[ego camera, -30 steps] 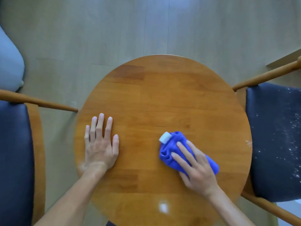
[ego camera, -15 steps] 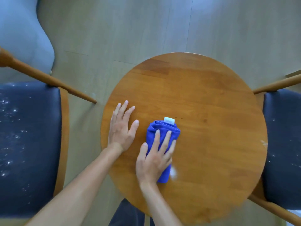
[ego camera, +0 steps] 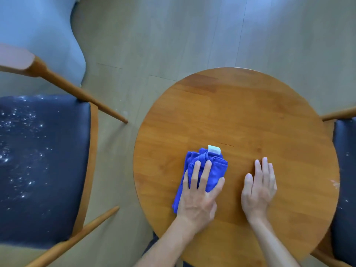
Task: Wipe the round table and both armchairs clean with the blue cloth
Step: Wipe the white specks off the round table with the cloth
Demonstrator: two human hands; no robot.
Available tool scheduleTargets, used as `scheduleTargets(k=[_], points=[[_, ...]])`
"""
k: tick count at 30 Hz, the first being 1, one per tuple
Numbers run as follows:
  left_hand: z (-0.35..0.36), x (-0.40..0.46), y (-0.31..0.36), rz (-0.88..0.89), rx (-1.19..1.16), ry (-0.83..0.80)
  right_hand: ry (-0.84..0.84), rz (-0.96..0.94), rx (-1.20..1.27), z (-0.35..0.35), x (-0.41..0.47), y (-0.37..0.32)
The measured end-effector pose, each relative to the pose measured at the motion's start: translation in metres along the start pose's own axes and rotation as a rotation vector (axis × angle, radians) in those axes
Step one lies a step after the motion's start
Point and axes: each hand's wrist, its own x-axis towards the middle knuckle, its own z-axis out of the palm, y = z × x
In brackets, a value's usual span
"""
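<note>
The left hand [ego camera: 198, 197] presses a folded blue microfibre cloth [ego camera: 204, 166] flat against the round wooden bench [ego camera: 250, 112], fingers straight. The right hand [ego camera: 258, 189] rests just beside it, fingers flat on the wood. Dark-seated wooden armchairs, left [ego camera: 42, 166] and right [ego camera: 344, 180], carry white specks.

Folded blue cloth [ego camera: 204, 166] on round wooden table [ego camera: 250, 116], between two white-speckled dark-seated armchairs [ego camera: 44, 166].

L hand [ego camera: 199, 191] & R hand [ego camera: 259, 186] both flat, fingers straight.
</note>
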Motion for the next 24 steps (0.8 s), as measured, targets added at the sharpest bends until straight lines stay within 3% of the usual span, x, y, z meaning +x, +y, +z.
scheduleTargets(k=[3,8,12,15,17,20,23,24], points=[[-0.024,0.011,-0.065,0.093,-0.020,0.076,-0.014,0.007,-0.040,0.002,0.000,0.002],[-0.065,0.055,-0.157,-0.246,0.040,0.243,-0.046,-0.003,-0.144,0.003,-0.001,-0.005],[-0.059,0.067,-0.149,-0.332,0.066,0.276,-0.041,0.001,-0.179,0.003,-0.002,-0.004],[-0.049,0.091,-0.107,-0.449,0.082,0.264,-0.045,-0.009,-0.179,0.004,-0.003,-0.005],[-0.035,0.099,-0.062,-0.375,0.049,0.230,-0.047,0.009,-0.127,0.003,-0.002,-0.005],[-0.006,0.075,0.003,-0.072,0.015,0.113,-0.023,0.037,-0.009,-0.003,-0.001,-0.004],[-0.008,0.052,-0.007,0.260,0.013,-0.016,-0.034,0.026,0.094,-0.008,0.000,0.002],[-0.016,0.054,-0.028,0.298,0.033,-0.018,-0.044,0.021,0.117,-0.009,0.000,0.003]])
